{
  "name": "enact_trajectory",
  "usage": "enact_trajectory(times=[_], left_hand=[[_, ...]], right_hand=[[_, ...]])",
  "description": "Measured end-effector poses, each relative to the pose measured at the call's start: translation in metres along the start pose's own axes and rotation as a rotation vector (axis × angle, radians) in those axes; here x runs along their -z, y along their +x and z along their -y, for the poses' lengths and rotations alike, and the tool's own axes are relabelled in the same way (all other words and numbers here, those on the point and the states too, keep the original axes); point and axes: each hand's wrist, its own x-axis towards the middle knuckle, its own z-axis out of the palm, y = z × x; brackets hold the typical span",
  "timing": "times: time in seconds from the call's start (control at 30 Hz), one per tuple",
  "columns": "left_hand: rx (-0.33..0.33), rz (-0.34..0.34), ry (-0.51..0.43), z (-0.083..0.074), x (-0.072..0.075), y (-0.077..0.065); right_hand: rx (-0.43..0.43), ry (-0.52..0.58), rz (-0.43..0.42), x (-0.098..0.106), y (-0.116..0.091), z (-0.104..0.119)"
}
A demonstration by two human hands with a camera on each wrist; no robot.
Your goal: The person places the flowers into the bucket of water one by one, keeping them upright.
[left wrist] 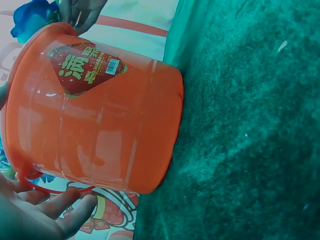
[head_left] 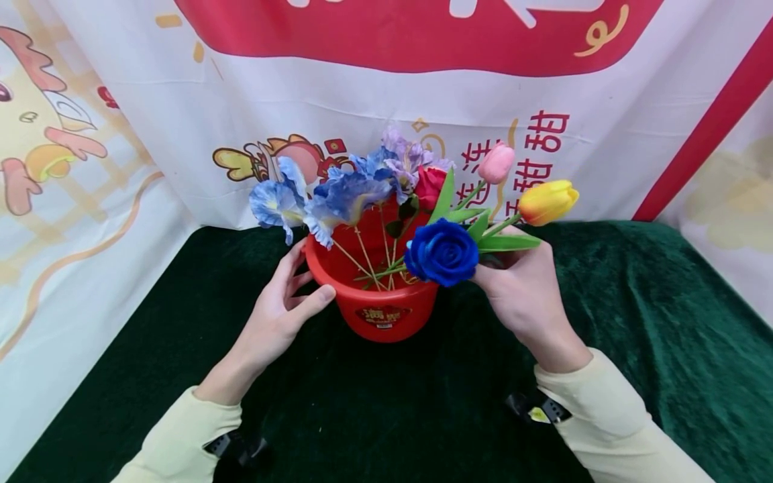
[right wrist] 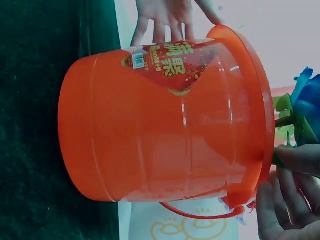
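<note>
A red plastic bucket [head_left: 423, 308] stands upright, holding artificial flowers. At its left side, my left hand [head_left: 274, 315] touches the rim with the thumb, its fingers extended along the outer wall near the red handle [left wrist: 57, 192]. My right hand [head_left: 528, 295] pinches a green stem [right wrist: 278, 159] between thumb and fingers at the right rim. Just by that hand are a blue rose [head_left: 443, 251], a yellow tulip [head_left: 548, 201] and a pink tulip [head_left: 497, 163]. Ruffled blue flowers [head_left: 350, 194], a purple flower [head_left: 410, 157] and a red rose [head_left: 430, 188] rise from the bucket.
Dark green cloth [head_left: 374, 409] covers the table under the bucket. A white printed backdrop [head_left: 362, 87] hangs close behind, and a patterned panel [head_left: 121, 282] borders the left side. Black straps circle both sleeves near the wrists.
</note>
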Motion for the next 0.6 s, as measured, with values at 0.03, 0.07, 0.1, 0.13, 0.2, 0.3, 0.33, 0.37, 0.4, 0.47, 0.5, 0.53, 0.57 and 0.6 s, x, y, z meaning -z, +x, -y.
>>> enact_trajectory(times=[0.03,0.07,0.1,0.13,0.2,0.3,0.33,0.37,0.4,0.47,0.5,0.53,0.57,0.6], left_hand=[[0.000,0.000,-0.001,0.000,0.000,0.000],[-0.001,0.001,-0.003,0.000,0.000,0.000],[-0.002,0.001,-0.003,0.000,0.000,0.000],[-0.001,0.000,-0.004,0.000,0.000,-0.001],[0.002,-0.002,-0.003,0.001,0.000,-0.001],[0.003,-0.006,-0.002,0.001,0.000,-0.002],[0.001,-0.007,-0.003,0.001,0.000,-0.002],[-0.002,-0.006,-0.004,0.001,0.000,-0.001],[-0.005,-0.006,-0.007,0.001,-0.001,-0.001],[-0.014,-0.005,-0.012,0.002,-0.002,-0.001],[-0.016,-0.004,-0.014,0.002,-0.002,-0.001],[-0.018,-0.004,-0.013,0.002,-0.002,-0.001],[-0.018,-0.004,-0.011,0.002,-0.003,-0.001],[-0.017,-0.006,-0.008,0.002,-0.003,-0.001]], right_hand=[[0.015,-0.003,0.002,0.000,0.000,-0.001],[0.026,-0.005,0.003,0.000,0.001,-0.001],[0.037,-0.005,0.006,0.000,0.002,-0.002],[0.043,-0.004,0.011,0.000,0.002,-0.003],[0.042,-0.001,0.023,0.001,0.003,-0.004],[0.003,-0.007,0.046,0.003,0.005,-0.005],[-0.010,-0.010,0.058,0.004,0.005,-0.005],[-0.021,-0.015,0.073,0.006,0.006,-0.005],[-0.031,-0.022,0.091,0.008,0.006,-0.005],[-0.038,-0.040,0.131,0.013,0.008,-0.005],[-0.037,-0.048,0.154,0.017,0.009,-0.006],[-0.038,-0.059,0.176,0.020,0.011,-0.006],[-0.041,-0.073,0.200,0.023,0.013,-0.007],[-0.048,-0.091,0.225,0.027,0.014,-0.007]])
